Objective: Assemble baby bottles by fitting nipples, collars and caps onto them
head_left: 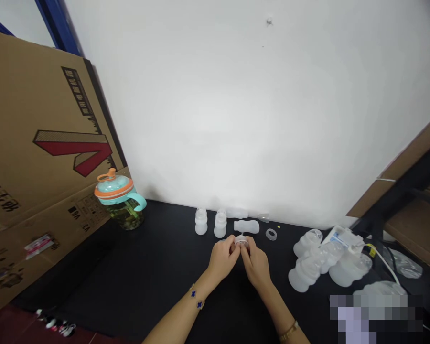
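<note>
Both hands meet over the black table. My left hand (224, 258) and my right hand (255, 262) pinch a small whitish ring-shaped bottle collar (241, 238) from both sides, with a thin tip rising from it. Just beyond, a milky bottle body (246, 226) lies on its side, and another bottle body (237, 213) lies behind it. Two capped milky bottles, one farther left (201, 221) and one nearer (220, 223), stand upright left of these. To the right sit a loose translucent ring (271, 234) and a clear cap (263, 218).
Several capped bottles (304, 272) cluster at the right, beside a white box (340, 237) and a white cable (385, 267). A jug with an orange-and-teal lid (120, 198) stands at left, by a large cardboard box (39, 143). A white wall (236, 119) rises behind the table.
</note>
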